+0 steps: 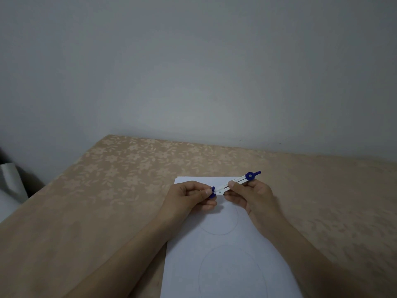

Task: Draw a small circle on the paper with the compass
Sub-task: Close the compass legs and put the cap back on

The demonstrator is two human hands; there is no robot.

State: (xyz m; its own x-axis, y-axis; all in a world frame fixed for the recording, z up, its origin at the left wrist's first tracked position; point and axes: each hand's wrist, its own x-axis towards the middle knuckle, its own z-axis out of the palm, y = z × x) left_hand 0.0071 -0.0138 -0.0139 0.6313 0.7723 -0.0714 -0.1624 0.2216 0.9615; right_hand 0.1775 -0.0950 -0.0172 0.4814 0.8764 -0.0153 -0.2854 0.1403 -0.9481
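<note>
Compass point(234, 183) legs, gripped by right hand point(255, 198), should be narrowed while left hand point(189, 197) pinches its blue knob point(212, 192) (paper point(225, 261) beneath holds two larger circles).

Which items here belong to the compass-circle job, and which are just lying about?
In the job:
- white plastic compass with blue knobs, held above the sheet by left hand and right hand
- white paper sheet bearing faint pencilled circles

Lying about:
- beige floral tablecloth
- crumpled grey-white material at the left edge, unidentifiable
</note>
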